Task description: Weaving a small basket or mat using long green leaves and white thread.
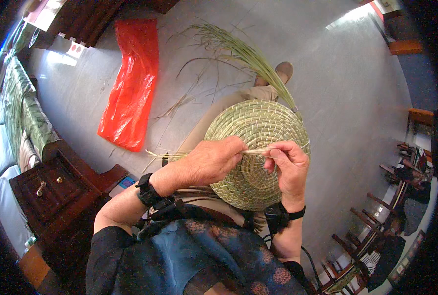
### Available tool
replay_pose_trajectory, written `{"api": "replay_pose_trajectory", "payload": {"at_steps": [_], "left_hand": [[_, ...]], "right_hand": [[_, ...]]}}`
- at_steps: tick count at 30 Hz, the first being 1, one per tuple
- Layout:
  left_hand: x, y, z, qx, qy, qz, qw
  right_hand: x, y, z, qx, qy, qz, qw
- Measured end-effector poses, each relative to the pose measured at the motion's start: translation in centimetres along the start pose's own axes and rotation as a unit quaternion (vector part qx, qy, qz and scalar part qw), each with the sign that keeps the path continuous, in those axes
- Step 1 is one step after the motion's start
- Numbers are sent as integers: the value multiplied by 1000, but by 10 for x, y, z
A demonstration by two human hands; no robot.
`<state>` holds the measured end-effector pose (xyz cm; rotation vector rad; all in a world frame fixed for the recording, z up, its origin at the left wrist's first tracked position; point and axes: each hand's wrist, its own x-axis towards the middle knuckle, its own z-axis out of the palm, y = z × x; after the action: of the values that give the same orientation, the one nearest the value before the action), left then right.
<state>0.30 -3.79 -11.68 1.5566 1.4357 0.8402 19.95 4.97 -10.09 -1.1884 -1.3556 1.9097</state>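
A round coiled grass mat (257, 118) rests on my lap, with pale stitches running around its rings. From its upper right edge a long bundle of green grass stalks (255, 55) fans out over my leg and the floor. Above the mat, my left hand (219, 158) pinches a thin bunch of pale grass strands (255, 151). The loose ends trail out to the left behind my wrist. My right hand (287, 162) grips the other end of the same strands between thumb and fingers, and a short length is stretched between both hands.
A red plastic sheet (134, 84) lies on the grey floor to the left. Scattered loose stalks (178, 105) lie near it. A dark wooden cabinet (56, 184) stands close at my left. Wooden chairs (366, 217) line the right side.
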Motion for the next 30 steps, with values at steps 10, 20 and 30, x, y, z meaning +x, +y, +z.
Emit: {"api": "replay_pose_trajectory", "payload": {"at_steps": [10,20,30], "left_hand": [[-4,-3,6,75,-1,30,997],[11,13,22,135,-66,32,988],[15,10,37,199,-17,58,978]], "right_hand": [[16,4,4,122,18,-128,984],[11,5,17,-63,-34,-115,991],[6,10,15,-185,-13,-157,970]]}}
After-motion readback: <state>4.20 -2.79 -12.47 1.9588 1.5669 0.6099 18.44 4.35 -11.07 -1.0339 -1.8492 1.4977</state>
